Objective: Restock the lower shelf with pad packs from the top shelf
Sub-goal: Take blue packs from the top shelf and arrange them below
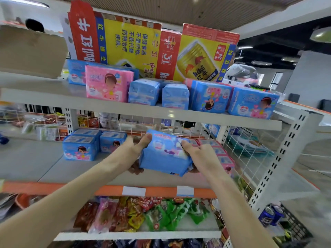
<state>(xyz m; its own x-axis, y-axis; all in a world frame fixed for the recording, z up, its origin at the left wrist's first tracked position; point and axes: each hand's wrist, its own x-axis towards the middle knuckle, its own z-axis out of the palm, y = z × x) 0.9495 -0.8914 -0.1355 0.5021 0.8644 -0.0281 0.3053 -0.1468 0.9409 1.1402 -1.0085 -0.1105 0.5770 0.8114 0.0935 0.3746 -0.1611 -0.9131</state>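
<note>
I hold a blue pad pack [165, 154] between both hands, just above the lower shelf [53, 169]. My left hand [136, 147] grips its left side with the thumb on top. My right hand [197, 154] grips its right side. On the lower shelf, blue packs [80, 147] stand at the left and a row of pink and blue packs [220, 153] lies at the right. The top shelf [53, 99] carries a pink pack [108, 85] and several blue packs [209, 97].
A big red and yellow drink carton [152, 49] stands behind the packs on the top shelf, and a brown cardboard box [30, 51] sits at its left. Snack bags [143, 213] fill the shelf below. A wire grid [143, 122] backs the lower shelf.
</note>
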